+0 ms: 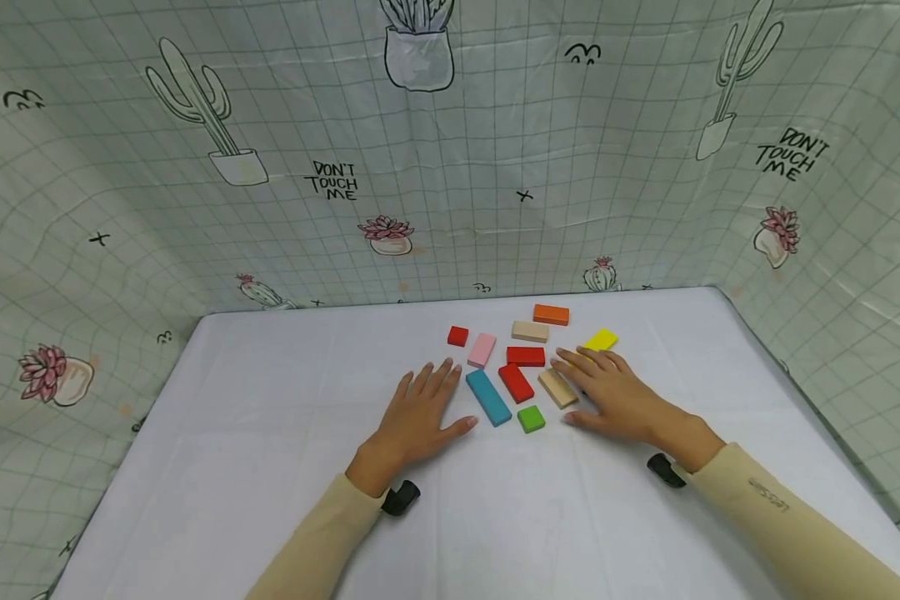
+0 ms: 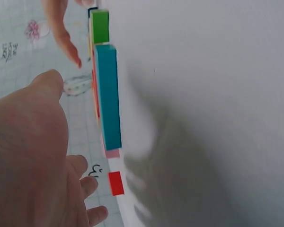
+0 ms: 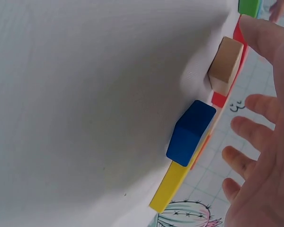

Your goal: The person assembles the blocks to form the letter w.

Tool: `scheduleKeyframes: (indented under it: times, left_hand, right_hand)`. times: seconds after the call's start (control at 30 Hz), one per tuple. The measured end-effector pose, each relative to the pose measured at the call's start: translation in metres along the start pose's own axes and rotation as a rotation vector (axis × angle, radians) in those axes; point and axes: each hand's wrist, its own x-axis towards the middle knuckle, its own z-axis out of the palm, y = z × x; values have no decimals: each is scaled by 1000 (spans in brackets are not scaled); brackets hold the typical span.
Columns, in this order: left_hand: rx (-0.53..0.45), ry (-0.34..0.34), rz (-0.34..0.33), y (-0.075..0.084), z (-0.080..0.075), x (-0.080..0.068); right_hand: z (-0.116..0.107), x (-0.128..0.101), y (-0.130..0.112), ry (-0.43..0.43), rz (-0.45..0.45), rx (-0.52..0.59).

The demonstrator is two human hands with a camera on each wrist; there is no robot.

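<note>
My left hand point(image 1: 417, 419) is spread with its fingers apart, just left of a light blue block point(image 1: 488, 398). Over the right side of the block group, my right hand point(image 1: 617, 397) has its fingers extended, holding nothing. A tan block point(image 1: 558, 389) lies by its thumb and a yellow block point(image 1: 602, 340) beyond its fingers. The right wrist view shows a dark blue block point(image 3: 191, 133) near that hand, mostly hidden in the head view. Between the hands lie a green block point(image 1: 531, 419), a slanted red block point(image 1: 516, 383) and another red block point(image 1: 526, 357).
Farther back lie a pink block point(image 1: 482, 350), a small red block point(image 1: 457, 336), a second tan block point(image 1: 530, 332) and an orange block point(image 1: 551, 315). A white-covered table point(image 1: 285, 400) bears them. A cactus-print curtain point(image 1: 450, 167) hangs behind and at both sides.
</note>
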Motion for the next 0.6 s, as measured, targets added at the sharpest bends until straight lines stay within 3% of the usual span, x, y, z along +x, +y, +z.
scheduleKeyframes:
  times: [0.6]
  left_hand:
    - [85,12,55,19,12,3]
  right_hand:
    - [5,1,-3,-11,-41,3]
